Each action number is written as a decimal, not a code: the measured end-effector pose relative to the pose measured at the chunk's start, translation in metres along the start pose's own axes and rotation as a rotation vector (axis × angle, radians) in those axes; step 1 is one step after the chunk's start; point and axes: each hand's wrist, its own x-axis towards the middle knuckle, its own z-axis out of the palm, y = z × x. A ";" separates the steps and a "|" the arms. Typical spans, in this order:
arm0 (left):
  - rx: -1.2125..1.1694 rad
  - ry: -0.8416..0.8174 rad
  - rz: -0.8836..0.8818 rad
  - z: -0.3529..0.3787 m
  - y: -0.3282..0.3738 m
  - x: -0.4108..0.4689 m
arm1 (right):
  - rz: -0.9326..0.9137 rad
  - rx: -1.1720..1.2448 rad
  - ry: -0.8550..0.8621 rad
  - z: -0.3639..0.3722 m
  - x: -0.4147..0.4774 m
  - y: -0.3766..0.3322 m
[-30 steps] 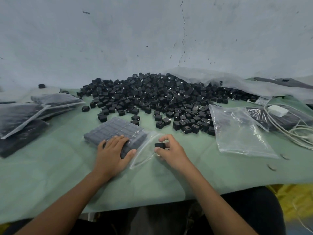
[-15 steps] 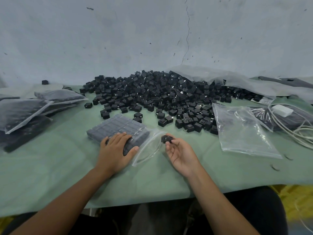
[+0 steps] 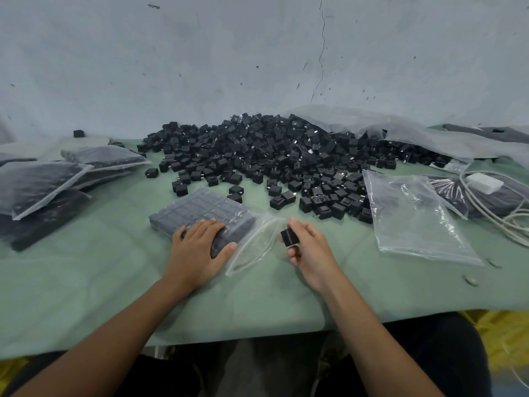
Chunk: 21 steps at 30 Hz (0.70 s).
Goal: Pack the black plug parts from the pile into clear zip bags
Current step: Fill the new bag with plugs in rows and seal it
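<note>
A big pile of black plug parts covers the far middle of the green table. In front of it lies a clear zip bag filled with neat rows of parts, its open mouth facing right. My left hand rests flat on the near end of that bag, fingers spread. My right hand holds one black plug part between thumb and fingers, just right of the bag's mouth and apart from it.
Filled zip bags are stacked at the left. A stack of empty clear bags lies at the right, beside a white charger with cables. A large plastic sheet lies behind the pile. The table's front edge is close to my body.
My right hand has turned and lifted slightly with the plug part, which now stands more upright in the fingers. My left hand has stayed on the bag.
</note>
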 end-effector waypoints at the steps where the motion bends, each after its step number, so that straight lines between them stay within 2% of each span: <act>1: 0.001 -0.002 0.001 0.000 0.000 0.000 | -0.039 -0.068 0.026 0.000 0.001 0.001; 3: -0.001 0.000 0.004 0.000 0.000 0.000 | -0.095 -0.149 0.048 0.001 0.003 0.002; 7: -0.011 0.001 0.007 0.001 -0.001 0.000 | -0.098 -0.223 -0.022 0.001 0.008 0.009; 10: -0.016 0.008 0.012 0.002 -0.001 0.000 | -0.156 -0.578 0.020 0.000 0.012 0.013; 12: -0.020 0.010 0.008 0.003 -0.001 0.000 | -0.209 -0.730 0.052 0.005 0.013 0.011; 17: -0.008 0.006 0.002 0.004 -0.002 0.000 | -0.362 -0.865 0.080 0.024 0.024 0.008; 21: -0.030 0.033 0.004 0.006 -0.002 0.000 | -0.459 -0.879 0.114 0.031 0.033 0.010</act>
